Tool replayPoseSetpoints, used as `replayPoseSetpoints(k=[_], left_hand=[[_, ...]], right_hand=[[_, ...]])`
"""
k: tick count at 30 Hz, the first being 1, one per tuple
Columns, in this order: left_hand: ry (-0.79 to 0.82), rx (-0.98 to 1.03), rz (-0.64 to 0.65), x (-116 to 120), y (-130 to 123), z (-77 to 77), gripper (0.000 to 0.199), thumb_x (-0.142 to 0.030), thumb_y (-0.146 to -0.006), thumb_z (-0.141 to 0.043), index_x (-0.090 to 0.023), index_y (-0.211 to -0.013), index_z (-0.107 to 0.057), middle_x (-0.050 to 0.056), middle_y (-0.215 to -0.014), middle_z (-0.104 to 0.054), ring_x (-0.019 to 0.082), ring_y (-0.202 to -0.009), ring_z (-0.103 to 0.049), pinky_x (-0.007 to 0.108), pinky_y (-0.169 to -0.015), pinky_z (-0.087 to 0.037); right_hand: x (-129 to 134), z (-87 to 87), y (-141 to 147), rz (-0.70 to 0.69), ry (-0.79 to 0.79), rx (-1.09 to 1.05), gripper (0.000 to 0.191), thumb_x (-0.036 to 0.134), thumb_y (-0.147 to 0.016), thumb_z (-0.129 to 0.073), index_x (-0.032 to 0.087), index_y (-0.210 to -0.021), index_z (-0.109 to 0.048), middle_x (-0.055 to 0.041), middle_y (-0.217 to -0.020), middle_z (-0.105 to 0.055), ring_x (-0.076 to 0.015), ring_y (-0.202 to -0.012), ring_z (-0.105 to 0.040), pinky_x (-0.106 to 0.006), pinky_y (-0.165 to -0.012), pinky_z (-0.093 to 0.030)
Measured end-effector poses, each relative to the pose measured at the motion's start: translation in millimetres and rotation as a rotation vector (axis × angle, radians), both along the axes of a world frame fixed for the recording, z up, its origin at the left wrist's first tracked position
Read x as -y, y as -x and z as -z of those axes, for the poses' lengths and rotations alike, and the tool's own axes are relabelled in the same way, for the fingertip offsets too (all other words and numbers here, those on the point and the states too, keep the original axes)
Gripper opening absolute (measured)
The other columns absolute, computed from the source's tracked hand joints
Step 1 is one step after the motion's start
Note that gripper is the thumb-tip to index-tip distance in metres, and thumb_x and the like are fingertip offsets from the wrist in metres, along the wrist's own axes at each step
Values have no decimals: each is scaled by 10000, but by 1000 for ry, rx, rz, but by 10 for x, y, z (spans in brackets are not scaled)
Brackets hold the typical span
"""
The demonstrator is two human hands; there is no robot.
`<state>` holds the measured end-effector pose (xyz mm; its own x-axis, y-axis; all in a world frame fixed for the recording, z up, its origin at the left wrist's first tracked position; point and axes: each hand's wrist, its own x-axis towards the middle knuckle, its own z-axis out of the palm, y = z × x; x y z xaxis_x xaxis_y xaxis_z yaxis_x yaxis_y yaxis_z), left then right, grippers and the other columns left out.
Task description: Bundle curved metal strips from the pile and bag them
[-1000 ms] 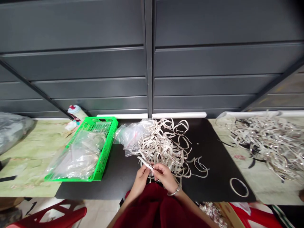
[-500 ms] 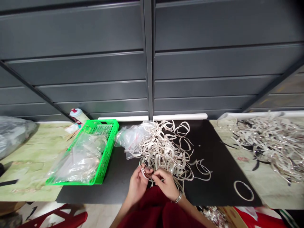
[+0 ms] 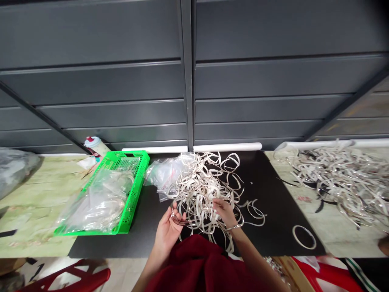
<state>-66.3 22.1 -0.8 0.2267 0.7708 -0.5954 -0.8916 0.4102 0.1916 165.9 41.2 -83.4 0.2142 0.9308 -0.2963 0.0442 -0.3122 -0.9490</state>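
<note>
A tangled pile of thin white and metallic bands lies on the black mat. My left hand, palm up with curled fingers, holds a few shiny bands at the pile's near left edge. Over the right part of the pile is my right hand, its fingers bent down at the bands; whether it grips one is too small to tell. Behind and left of the pile sit clear plastic bags. One round band lies alone at the mat's right.
To the left stands a green basket holding filled plastic bags. A bottle is behind it. Another large band pile covers the right side. Dark panels rise behind the table, with a white roll along their foot.
My hands have moved apart. The right one went right and forward over the pile, while the left shifted slightly left with bands in it. The view has shifted a little.
</note>
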Motion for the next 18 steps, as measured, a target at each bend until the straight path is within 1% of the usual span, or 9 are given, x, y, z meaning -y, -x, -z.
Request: replayPoseSetpoints(k=[2, 4, 6, 8, 10, 12, 13, 16, 18], left_hand=[[-3, -12, 14, -4, 3, -8, 232, -147, -907, -444, -165, -862, -671, -36, -557, -655, 76, -523, -636, 278, -782, -519], [-12, -18, 27, -4, 4, -20, 233, -148, -906, -452, -166, -845, -675, -38, -547, -652, 76, -516, -636, 277, -784, -519], [-30, -34, 45, 4, 1, -24, 216, -149, -897, -474, -167, -827, -678, -40, -539, -645, 76, -509, -631, 281, -784, -522], [-69, -66, 67, 22, -4, -19, 183, -148, -879, -510, -166, -815, -681, -39, -534, -636, 77, -496, -618, 289, -780, -526], [-121, -101, 86, 50, -12, -9, 134, -152, -850, -559, -159, -808, -686, -38, -530, -621, 75, -481, -594, 291, -758, -531], [-171, -131, 105, 83, -20, -2, 88, -167, -810, -618, -153, -850, -696, -41, -521, -595, 74, -478, -567, 284, -726, -530], [-190, -145, 117, 97, -24, -2, 121, -179, -789, -647, -153, -895, -698, -46, -515, -578, 73, -480, -554, 280, -715, -527], [-216, -188, 156, 126, -43, -10, 308, -206, -737, -709, -159, -1040, -678, -59, -516, -538, 64, -490, -516, 271, -728, -504], [-221, -214, 169, 126, -62, -18, 369, -213, -712, -734, -162, -1072, -672, -58, -532, -535, 59, -500, -497, 261, -734, -483]], right_hand=[[-27, 58, 65, -28, 12, 6, 308, 439, -635, -642, 184, -808, -636, -41, -760, -662, -191, -597, -629, -274, -470, -467], [-59, 125, 155, -50, 29, 10, 269, 392, -642, -633, 193, -823, -640, -25, -760, -660, -168, -541, -611, -255, -429, -440], [-100, 200, 244, -66, 50, 5, 243, 353, -639, -628, 200, -827, -638, -3, -713, -649, -132, -449, -558, -237, -387, -400], [-141, 271, 313, -83, 65, -13, 198, 322, -627, -632, 201, -783, -632, 19, -634, -622, -105, -393, -495, -224, -368, -366], [-173, 317, 355, -92, 65, -42, 154, 315, -624, -637, 202, -727, -620, 27, -593, -602, -98, -401, -467, -215, -369, -344], [-188, 332, 372, -99, 64, -84, 164, 343, -645, -630, 200, -724, -619, 20, -592, -599, -93, -406, -439, -212, -364, -317], [-188, 330, 372, -104, 67, -112, 190, 369, -662, -621, 196, -742, -624, 16, -598, -599, -87, -397, -417, -212, -358, -300], [-174, 312, 356, -139, 81, -202, 287, 446, -696, -609, 175, -782, -645, 4, -610, -593, -62, -368, -357, -211, -351, -265], [-160, 308, 338, -158, 86, -252, 335, 488, -690, -623, 168, -786, -655, -1, -619, -591, -56, -374, -356, -210, -360, -267]])
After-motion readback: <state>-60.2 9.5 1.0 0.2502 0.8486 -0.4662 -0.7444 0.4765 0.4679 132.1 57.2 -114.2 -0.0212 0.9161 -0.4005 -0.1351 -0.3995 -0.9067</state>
